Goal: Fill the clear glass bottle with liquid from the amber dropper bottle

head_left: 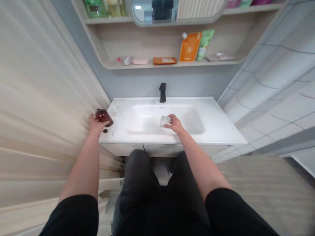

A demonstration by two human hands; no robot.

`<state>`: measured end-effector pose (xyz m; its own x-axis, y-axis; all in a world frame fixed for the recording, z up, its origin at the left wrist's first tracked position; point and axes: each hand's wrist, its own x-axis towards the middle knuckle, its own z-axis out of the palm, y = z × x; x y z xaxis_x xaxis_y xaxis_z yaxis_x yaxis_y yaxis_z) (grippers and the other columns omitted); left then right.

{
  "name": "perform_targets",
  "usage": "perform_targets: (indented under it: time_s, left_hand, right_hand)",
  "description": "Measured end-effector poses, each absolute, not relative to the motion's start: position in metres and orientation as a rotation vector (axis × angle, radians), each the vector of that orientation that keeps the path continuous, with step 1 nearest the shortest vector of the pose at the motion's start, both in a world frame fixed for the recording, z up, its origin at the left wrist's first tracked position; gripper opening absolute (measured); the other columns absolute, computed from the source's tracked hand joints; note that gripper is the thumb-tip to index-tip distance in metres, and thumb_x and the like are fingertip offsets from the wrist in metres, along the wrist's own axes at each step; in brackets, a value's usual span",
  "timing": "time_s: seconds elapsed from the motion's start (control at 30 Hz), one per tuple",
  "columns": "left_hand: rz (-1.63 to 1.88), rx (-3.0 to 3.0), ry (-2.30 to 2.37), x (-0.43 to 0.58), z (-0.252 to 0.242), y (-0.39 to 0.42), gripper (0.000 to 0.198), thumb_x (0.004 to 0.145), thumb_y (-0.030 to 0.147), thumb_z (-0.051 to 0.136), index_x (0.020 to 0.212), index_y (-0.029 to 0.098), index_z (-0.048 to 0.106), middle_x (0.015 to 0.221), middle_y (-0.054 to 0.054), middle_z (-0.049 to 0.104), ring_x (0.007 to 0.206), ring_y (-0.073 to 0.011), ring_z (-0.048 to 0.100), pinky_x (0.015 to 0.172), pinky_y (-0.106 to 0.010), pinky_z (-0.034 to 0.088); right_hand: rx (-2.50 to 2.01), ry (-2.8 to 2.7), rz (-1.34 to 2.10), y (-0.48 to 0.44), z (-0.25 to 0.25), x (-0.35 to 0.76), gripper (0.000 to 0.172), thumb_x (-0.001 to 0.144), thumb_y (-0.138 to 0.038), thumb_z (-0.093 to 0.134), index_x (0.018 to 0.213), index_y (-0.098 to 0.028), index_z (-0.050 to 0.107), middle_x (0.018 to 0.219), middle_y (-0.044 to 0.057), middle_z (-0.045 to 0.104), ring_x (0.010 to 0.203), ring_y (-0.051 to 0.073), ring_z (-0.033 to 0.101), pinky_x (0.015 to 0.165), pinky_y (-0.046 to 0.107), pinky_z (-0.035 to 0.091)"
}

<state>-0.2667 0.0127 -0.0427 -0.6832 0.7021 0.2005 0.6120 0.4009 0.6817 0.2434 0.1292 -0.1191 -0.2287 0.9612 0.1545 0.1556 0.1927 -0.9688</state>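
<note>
At the left end of the white counter, my left hand (96,125) is closed around a dark red-brown bottle (104,117). The bottle leans to the left, with its uncapped neck toward the curtain. Just below it on the counter lies a small round black cap (105,130). My right hand (174,124) grips a small clear cup (165,121) from its right side, holding it above the basin of the white sink (147,128). The cup looks transparent, and I cannot tell whether anything is in it.
A black faucet (162,92) stands behind the basin. Above is a shelf (137,65) with an orange pouch (190,47), a green tube (205,44), a pink case (140,61) and a brown packet (164,60). A pale curtain (49,98) hangs close on the left.
</note>
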Motion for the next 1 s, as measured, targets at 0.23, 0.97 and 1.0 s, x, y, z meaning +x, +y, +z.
perform_targets:
  time_s: [0.23,0.97,1.0]
  left_hand:
    - [0.837,1.186,2.644,-0.268,-0.073,-0.031,0.064,0.083,0.041,0.085,0.138,0.015,0.064,0.129,-0.019,0.08,0.128,-0.0417,0.075,0.113,-0.053,0.059]
    - [0.527,1.649,2.646,-0.176,-0.061,-0.057,0.044,0.097,0.045,0.068,0.129,0.015,0.073,0.116,-0.024,0.079,0.116,-0.0446,0.077,0.101,-0.052,0.059]
    - [0.554,1.646,2.631,-0.17,-0.058,-0.057,0.041,0.096,0.043,0.068,0.126,0.016,0.075,0.116,-0.023,0.08,0.116,-0.0438,0.077,0.101,-0.052,0.06]
  right_hand:
    - [-1.095,-1.593,1.059,0.12,-0.11,0.242,0.078,0.054,-0.054,0.097,0.116,-0.028,0.058,0.107,0.002,0.072,0.092,0.026,0.072,0.089,0.047,0.065]
    - [-1.164,-1.518,0.968,-0.021,-0.058,0.33,0.076,0.061,-0.053,0.101,0.122,-0.032,0.062,0.113,0.007,0.077,0.102,0.034,0.079,0.094,0.056,0.069]
    - [-1.161,-1.507,0.978,-0.028,-0.055,0.33,0.076,0.061,-0.052,0.101,0.122,-0.032,0.062,0.113,0.007,0.077,0.102,0.034,0.079,0.095,0.055,0.069]
